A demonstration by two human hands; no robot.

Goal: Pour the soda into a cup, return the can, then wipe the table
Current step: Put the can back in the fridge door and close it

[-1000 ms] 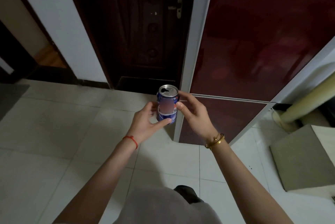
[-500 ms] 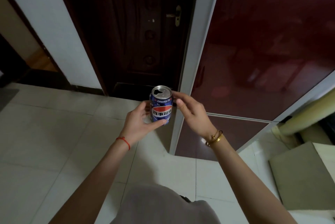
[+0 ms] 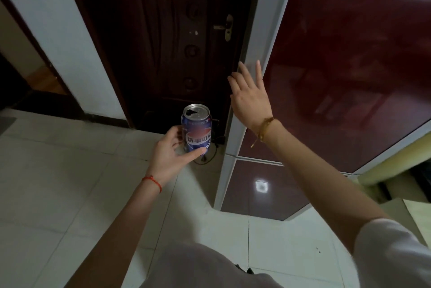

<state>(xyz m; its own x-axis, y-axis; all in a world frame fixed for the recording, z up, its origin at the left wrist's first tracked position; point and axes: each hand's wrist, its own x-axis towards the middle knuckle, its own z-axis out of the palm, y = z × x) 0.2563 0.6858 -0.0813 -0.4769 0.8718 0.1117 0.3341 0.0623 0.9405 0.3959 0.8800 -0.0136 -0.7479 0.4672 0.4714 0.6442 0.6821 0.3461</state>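
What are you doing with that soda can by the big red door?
A person stands on a tiled floor in front of a tall dark red fridge. The left hand holds an opened blue soda can upright. The right hand, fingers spread, reaches to the pale edge of the fridge door. No cup or table shows, so the can looks about to be put back.

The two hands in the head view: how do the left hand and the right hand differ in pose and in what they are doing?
The left hand is curled round the blue opened soda can and holds it upright; the right hand holds nothing.
The left hand sits lower, over the pale tiled floor; the right hand is raised, fingers straight, at the white edge of the dark red fridge door.
The left wrist bears a red string, the right a gold bracelet.
Both arms are bare.
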